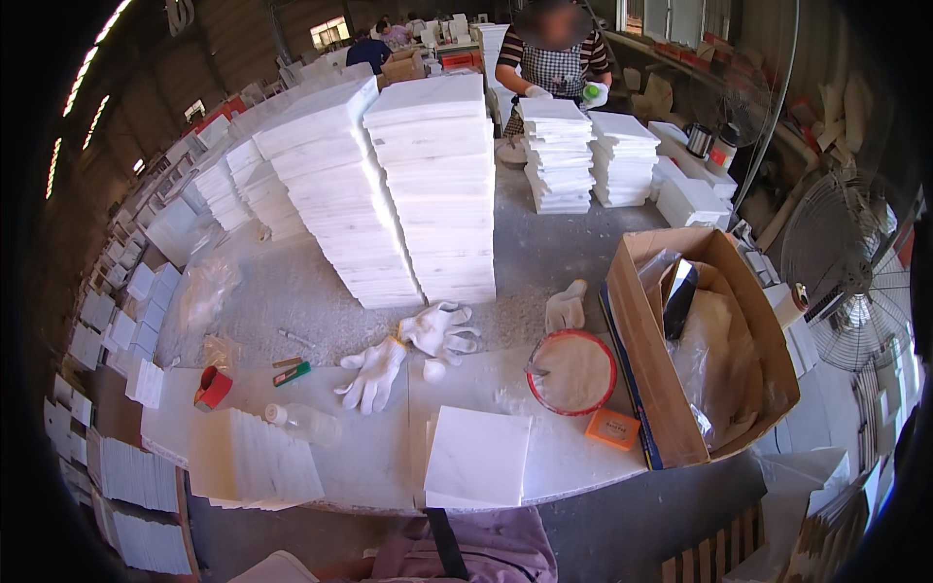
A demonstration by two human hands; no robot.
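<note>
Workshop clutter rings my table [321, 282], a grey dusty slab with tall stacks [389, 185] of white tiles at its middle. Neither of my hands shows, so I cannot tell how either grip stands.

Nearest my body lies a square white tile [477, 455], flat at the near edge, turned slightly so one corner points toward me; being square, it has no clear long axis. Left of it rests a low pile [255, 464] of tiles, with a clear bottle [303, 423] lying on its side, cap pointing left.

Beyond the tile lie white gloves [408, 350], fingers pointing left and toward me. To the right sits a red-rimmed bowl [572, 371] of powder, an orange block [612, 428] just beside it, then a cardboard box [646, 369].

Across the table another person [554, 58] stands behind shorter stacks.
</note>
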